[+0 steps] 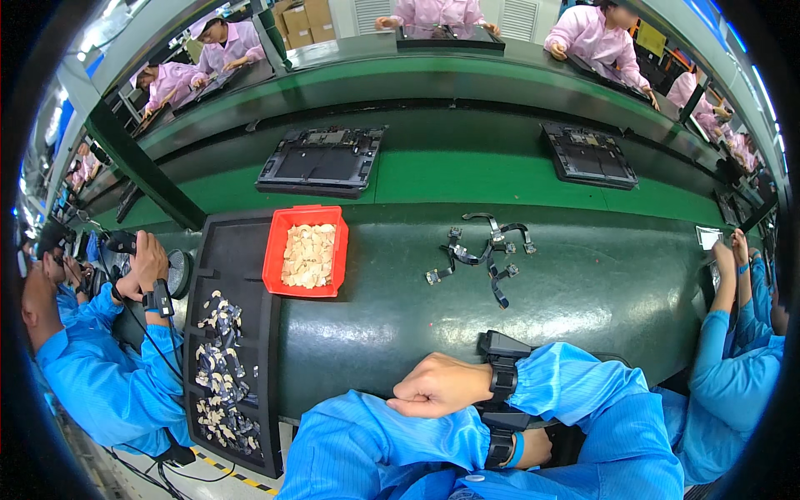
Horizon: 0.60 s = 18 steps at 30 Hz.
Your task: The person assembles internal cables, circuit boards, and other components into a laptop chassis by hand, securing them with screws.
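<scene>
My forearms are crossed at the bench's front edge, in blue sleeves with black devices strapped at the wrists. My right hand (442, 384) lies over my left forearm, its fingers curled in and nothing visible in them. Farther right, my left hand (534, 448) pokes out below the right forearm, its fingers mostly hidden. Ahead of my hands, apart from them, several black ribbon cables (471, 257) with small connectors lie loosely on the dark green bench (375, 333). A red bin (272, 260) full of flat cream-coloured pieces (308, 255) stands to the left, by a black compartment tray (233, 242).
The tray holds heaps of small black and cream bits (223, 375). Two opened flat device housings (321, 158) (588, 156) lie on the green belt (458, 175) beyond. Blue-sleeved co-workers (100, 375) (737, 367) sit close on both sides. A green post (146, 162) rises at left.
</scene>
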Available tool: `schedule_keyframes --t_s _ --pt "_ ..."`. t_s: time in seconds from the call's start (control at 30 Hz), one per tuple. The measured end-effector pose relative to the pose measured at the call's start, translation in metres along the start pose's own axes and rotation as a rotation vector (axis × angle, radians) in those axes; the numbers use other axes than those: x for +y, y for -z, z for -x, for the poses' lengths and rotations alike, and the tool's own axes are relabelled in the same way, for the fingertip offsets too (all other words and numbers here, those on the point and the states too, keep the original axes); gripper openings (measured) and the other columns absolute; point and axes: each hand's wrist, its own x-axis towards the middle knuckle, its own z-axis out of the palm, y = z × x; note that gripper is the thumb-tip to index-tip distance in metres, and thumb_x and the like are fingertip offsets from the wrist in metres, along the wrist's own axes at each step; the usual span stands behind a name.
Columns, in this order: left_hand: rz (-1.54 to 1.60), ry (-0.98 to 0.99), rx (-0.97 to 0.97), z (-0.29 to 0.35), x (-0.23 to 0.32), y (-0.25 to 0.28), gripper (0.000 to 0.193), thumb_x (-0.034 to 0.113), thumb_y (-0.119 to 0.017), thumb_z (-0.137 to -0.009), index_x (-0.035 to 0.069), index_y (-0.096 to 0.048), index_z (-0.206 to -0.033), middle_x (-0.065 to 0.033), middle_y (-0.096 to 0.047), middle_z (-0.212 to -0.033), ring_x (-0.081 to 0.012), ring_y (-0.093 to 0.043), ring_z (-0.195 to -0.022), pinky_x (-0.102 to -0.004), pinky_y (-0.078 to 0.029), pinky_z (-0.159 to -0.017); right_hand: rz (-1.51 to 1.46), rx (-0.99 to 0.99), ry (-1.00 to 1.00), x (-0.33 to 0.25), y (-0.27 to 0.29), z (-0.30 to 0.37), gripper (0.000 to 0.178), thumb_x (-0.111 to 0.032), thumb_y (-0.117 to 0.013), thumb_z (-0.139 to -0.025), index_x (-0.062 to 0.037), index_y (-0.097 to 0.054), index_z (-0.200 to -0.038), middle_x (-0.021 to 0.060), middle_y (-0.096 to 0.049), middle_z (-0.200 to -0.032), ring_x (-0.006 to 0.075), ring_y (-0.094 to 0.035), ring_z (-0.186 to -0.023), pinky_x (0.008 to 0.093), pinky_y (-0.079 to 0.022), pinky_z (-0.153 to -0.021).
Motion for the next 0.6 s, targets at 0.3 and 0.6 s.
schedule_keyframes --t_s 0.3,0.6 --pt "0.000 -0.037 0.026 -0.001 -0.001 -0.010 0.013 0.023 -0.071 -0.074 0.016 -0.079 -0.082 -0.0095 -0.076 -0.083 -0.0286 -0.074 -0.079 -0.0447 -0.053 -0.067 0.024 0.008 0.025 0.001 -0.002 0.000 0.044 -0.022 -0.062 -0.101 -0.0050 -0.045 -0.064 0.0098 -0.043 -0.054 0.0285 -0.045 -0.046 0.0412 -0.034 -0.046" --pt "-0.004 -0.017 -0.020 0.001 0.006 -0.002 0.013 0.023 -0.071 -0.075 0.016 -0.079 -0.082 -0.0094 -0.077 -0.085 -0.0282 -0.074 -0.080 -0.0445 -0.053 -0.067 0.027 0.009 0.008 -0.003 -0.003 -0.001 0.045 -0.022 -0.063 -0.100 -0.0051 -0.044 -0.063 0.0101 -0.043 -0.054 0.0284 -0.045 -0.046 0.0412 -0.034 -0.046"
